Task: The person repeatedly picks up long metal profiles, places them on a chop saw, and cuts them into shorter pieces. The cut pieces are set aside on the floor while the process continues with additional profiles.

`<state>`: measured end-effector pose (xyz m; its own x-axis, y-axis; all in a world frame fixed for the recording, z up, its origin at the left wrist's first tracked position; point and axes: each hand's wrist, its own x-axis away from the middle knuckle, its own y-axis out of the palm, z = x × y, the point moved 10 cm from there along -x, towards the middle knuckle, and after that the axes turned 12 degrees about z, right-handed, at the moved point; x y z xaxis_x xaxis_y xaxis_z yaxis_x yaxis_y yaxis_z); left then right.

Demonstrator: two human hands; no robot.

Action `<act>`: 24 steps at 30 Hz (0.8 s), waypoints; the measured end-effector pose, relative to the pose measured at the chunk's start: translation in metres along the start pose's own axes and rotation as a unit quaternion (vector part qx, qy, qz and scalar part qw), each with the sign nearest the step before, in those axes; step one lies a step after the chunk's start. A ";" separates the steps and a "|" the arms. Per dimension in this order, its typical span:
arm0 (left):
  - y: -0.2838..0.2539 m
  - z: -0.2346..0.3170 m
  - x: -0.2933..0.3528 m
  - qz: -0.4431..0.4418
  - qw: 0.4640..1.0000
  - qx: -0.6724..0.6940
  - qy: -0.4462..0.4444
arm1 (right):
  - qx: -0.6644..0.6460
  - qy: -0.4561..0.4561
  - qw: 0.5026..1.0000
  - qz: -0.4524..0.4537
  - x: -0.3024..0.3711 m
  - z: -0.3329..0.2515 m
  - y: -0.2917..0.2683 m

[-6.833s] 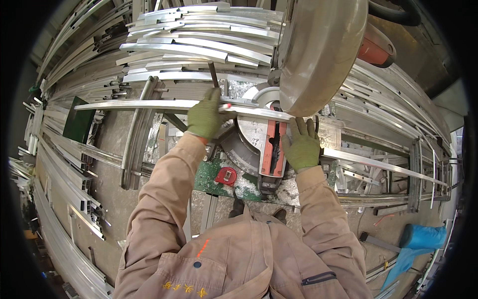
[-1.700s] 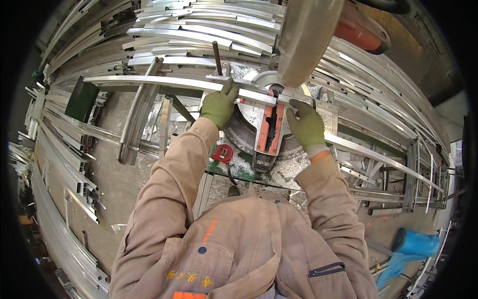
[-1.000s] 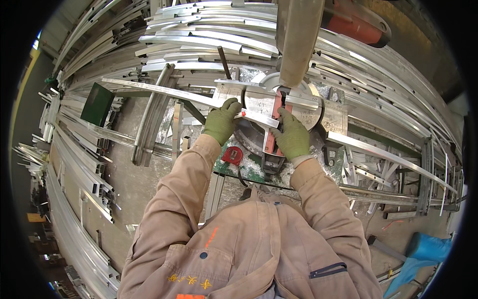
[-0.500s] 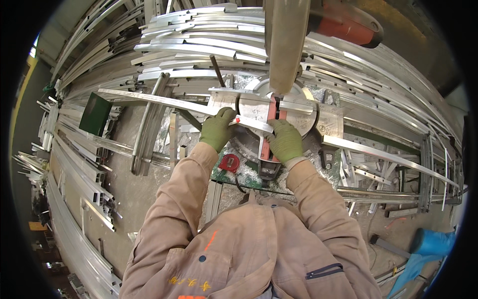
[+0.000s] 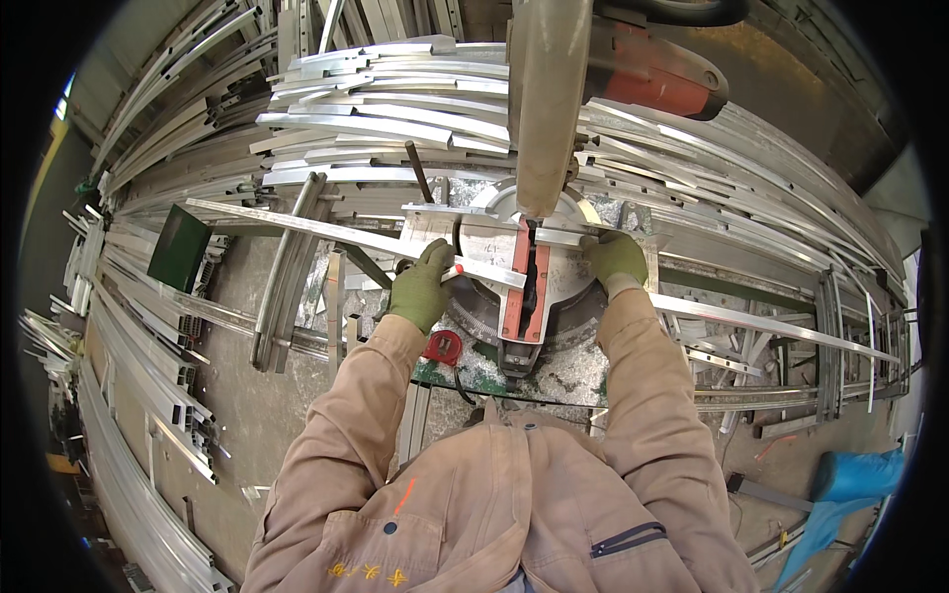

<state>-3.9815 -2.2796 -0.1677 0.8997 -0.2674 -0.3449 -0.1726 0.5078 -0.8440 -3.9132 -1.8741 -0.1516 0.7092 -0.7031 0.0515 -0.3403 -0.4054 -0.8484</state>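
Observation:
My left hand [image 5: 420,292], in a green glove, is closed around a long aluminium bar [image 5: 326,230] lying slantwise, its near end over the red insert [image 5: 511,306] of a mitre saw. A small red tip [image 5: 458,269] pokes out at these fingers; I cannot make out what it belongs to. Against the saw's fence, a short aluminium piece [image 5: 559,238] has its right end between the fingers of my gloved right hand [image 5: 617,263]. The saw's blade guard [image 5: 550,109] is raised above the table. A red tape measure [image 5: 443,346] rests on the bench near my left wrist.
Stacks of aluminium profiles [image 5: 386,124] fill the area behind the saw. Another bar [image 5: 771,324] extends to the right of my right forearm. A green plate [image 5: 179,249] stands at left. Metal shavings cover the bench, and a blue roll [image 5: 858,476] lies at lower right.
My right hand has left the long bar's near end and moved right and back to the short piece at the fence. My left hand stays on the long bar. The view has shifted slightly.

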 end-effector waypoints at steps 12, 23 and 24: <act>-0.034 0.045 0.008 -0.034 0.999 0.017 0.019 | -0.400 0.165 0.860 0.272 0.007 0.204 -0.244; -0.102 0.168 0.067 0.136 0.978 0.116 0.105 | -0.337 -0.129 0.910 -0.202 0.199 0.020 -0.100; -0.103 0.172 0.072 0.140 0.977 0.124 0.103 | -0.357 -0.125 0.903 -0.202 0.208 0.008 -0.097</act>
<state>-3.8303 -2.2103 -0.0345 0.7268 -0.2360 -0.6451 -0.2744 0.7612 -0.5876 -3.7279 -1.9760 -0.0631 0.9517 -0.2952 0.0847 -0.2703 -0.9360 -0.2256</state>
